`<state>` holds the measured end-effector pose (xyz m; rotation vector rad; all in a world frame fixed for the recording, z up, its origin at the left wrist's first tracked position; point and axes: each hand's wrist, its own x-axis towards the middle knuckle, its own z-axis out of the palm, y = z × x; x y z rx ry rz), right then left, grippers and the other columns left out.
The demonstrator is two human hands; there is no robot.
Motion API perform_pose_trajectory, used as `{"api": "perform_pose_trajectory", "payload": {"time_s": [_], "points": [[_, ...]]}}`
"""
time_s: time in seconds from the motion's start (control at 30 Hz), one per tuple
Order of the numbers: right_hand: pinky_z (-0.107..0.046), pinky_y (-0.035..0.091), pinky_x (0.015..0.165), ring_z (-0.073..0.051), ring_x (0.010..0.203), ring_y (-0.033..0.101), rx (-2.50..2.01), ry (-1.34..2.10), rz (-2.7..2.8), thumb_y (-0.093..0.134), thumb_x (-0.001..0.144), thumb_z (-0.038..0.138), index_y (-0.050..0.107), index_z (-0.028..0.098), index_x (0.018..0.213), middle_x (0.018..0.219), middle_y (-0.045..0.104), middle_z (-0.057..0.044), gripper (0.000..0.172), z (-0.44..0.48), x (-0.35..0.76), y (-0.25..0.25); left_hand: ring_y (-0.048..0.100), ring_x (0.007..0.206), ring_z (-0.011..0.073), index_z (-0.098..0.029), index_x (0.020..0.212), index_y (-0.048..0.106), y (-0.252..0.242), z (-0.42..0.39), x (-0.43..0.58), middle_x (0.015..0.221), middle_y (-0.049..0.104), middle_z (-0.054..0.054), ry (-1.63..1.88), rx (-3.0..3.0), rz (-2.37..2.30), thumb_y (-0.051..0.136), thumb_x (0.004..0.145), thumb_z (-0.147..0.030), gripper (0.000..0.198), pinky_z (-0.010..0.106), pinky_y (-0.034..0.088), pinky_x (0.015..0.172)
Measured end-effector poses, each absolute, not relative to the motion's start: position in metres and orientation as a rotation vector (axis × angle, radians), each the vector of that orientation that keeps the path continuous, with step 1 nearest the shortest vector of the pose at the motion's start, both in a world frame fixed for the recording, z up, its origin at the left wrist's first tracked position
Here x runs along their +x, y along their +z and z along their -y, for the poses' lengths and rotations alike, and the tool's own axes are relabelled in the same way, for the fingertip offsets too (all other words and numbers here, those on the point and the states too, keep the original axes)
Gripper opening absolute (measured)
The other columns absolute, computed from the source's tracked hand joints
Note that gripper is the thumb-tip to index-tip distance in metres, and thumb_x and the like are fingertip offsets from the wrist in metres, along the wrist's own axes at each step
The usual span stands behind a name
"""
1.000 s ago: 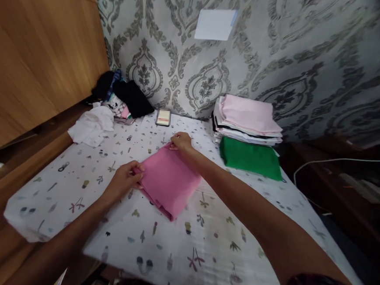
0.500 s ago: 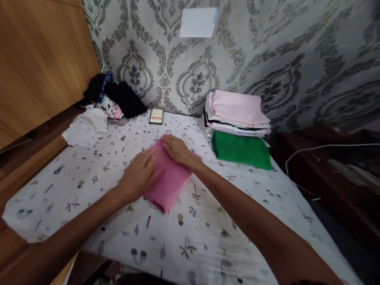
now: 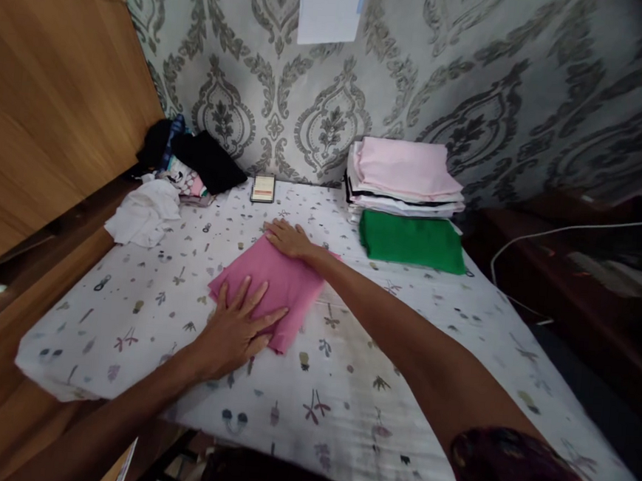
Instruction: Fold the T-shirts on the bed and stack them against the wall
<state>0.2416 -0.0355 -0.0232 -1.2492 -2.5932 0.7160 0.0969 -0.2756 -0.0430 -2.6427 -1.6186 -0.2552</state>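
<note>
A folded pink cloth (image 3: 273,277) lies flat on the patterned white sheet (image 3: 342,390) in the middle of the head view. My left hand (image 3: 239,330) rests on its near left part with the fingers spread wide. At the cloth's far edge my right hand (image 3: 291,238) lies flat, its fingers stretched out to the left and its palm on the pink fabric. Neither hand grips the cloth.
A folded green cloth (image 3: 413,242) sits before a stack of folded clothes (image 3: 407,169) at the back right. By the wooden cabinet (image 3: 59,101) are black clothes (image 3: 216,162) and a crumpled white cloth (image 3: 145,212). A phone (image 3: 263,188) is near the wall.
My left hand has moved nearer and spread its fingers on the cloth. My right hand has shifted slightly toward the far edge. The view has tilted down a little.
</note>
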Motion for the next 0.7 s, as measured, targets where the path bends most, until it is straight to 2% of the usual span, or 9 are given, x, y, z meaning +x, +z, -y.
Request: {"api": "perform_pose_trajectory", "payload": {"time_s": [0.1, 0.17, 0.23, 0.33, 0.43, 0.5, 0.6, 0.7], "points": [[-0.05, 0.026, 0.12, -0.026, 0.148, 0.034, -1.222, 0.701, 2.426, 0.026, 0.101, 0.04, 0.035, 0.019, 0.155, 0.161, 0.037, -0.011, 0.059, 0.04, 0.261, -0.014, 0.017, 0.153, 0.0382, -0.039, 0.149, 0.045, -0.035, 0.282, 0.085, 0.166, 0.027, 0.006, -0.304, -2.757, 1.59, 0.049, 0.099, -0.045, 0.051, 0.066, 0.016, 0.118], [-0.047, 0.036, 0.114, -0.027, 0.139, 0.045, -1.225, 0.665, 2.221, 0.029, 0.099, 0.039, 0.04, 0.017, 0.151, 0.154, 0.046, -0.013, 0.057, 0.052, 0.282, -0.013, 0.031, 0.148, 0.0323, -0.035, 0.143, 0.054, -0.022, 0.28, 0.073, 0.158, 0.042, 0.006, -0.421, -2.862, 1.599, 0.045, 0.1, -0.045, 0.045, 0.056, 0.028, 0.118], [-0.047, 0.044, 0.107, -0.028, 0.126, 0.055, -1.298, 0.616, 2.042, 0.036, 0.095, 0.038, 0.049, 0.016, 0.142, 0.14, 0.057, -0.016, 0.054, 0.073, 0.306, -0.019, 0.05, 0.134, 0.0274, -0.029, 0.136, 0.06, -0.008, 0.273, 0.059, 0.143, 0.057, 0.008, -0.608, -2.814, 1.75, 0.04, 0.101, -0.044, 0.042, 0.047, 0.041, 0.11], [-0.048, 0.044, 0.104, -0.03, 0.119, 0.057, -1.481, 0.529, 1.91, 0.045, 0.09, 0.041, 0.053, 0.017, 0.135, 0.128, 0.058, -0.016, 0.052, 0.114, 0.335, -0.033, 0.061, 0.11, 0.0274, -0.021, 0.126, 0.061, 0.007, 0.255, 0.043, 0.12, 0.066, 0.011, -0.666, -2.483, 2.141, 0.039, 0.099, -0.047, 0.044, 0.043, 0.05, 0.094], [-0.049, 0.042, 0.106, -0.034, 0.125, 0.051, -1.618, 0.53, 1.807, 0.05, 0.086, 0.049, 0.048, 0.012, 0.138, 0.13, 0.053, -0.019, 0.063, 0.153, 0.347, -0.04, 0.064, 0.09, 0.026, -0.021, 0.118, 0.06, 0.008, 0.24, 0.034, 0.097, 0.068, 0.007, -0.472, -2.34, 2.424, 0.043, 0.093, -0.051, 0.042, 0.037, 0.048, 0.078], [-0.049, 0.045, 0.101, -0.034, 0.118, 0.055, -1.642, 0.646, 1.775, 0.051, 0.085, 0.051, 0.043, 0.01, 0.141, 0.126, 0.055, -0.02, 0.069, 0.176, 0.345, -0.036, 0.063, 0.079, 0.0237, -0.022, 0.113, 0.06, 0.005, 0.233, 0.031, 0.082, 0.067, 0.003, -0.418, -2.328, 2.545, 0.047, 0.089, -0.051, 0.039, 0.033, 0.044, 0.069], [-0.048, 0.049, 0.091, -0.03, 0.098, 0.063, -1.544, 0.92, 1.843, 0.054, 0.086, 0.051, 0.035, 0.013, 0.146, 0.107, 0.065, -0.015, 0.074, 0.207, 0.331, -0.021, 0.061, 0.07, 0.022, -0.022, 0.102, 0.061, 0.003, 0.227, 0.031, 0.069, 0.063, 0.0, -0.504, -2.302, 2.681, 0.055, 0.081, -0.052, 0.037, 0.03, 0.04, 0.062], [-0.045, 0.05, 0.084, -0.028, 0.085, 0.064, -1.487, 1.079, 1.89, 0.061, 0.084, 0.046, 0.032, 0.016, 0.151, 0.087, 0.067, -0.008, 0.079, 0.232, 0.315, -0.008, 0.055, 0.057, 0.0179, -0.02, 0.086, 0.058, 0.006, 0.224, 0.035, 0.059, 0.059, -0.002, -0.717, -2.298, 2.884, 0.063, 0.072, -0.051, 0.034, 0.027, 0.037, 0.054]]}}
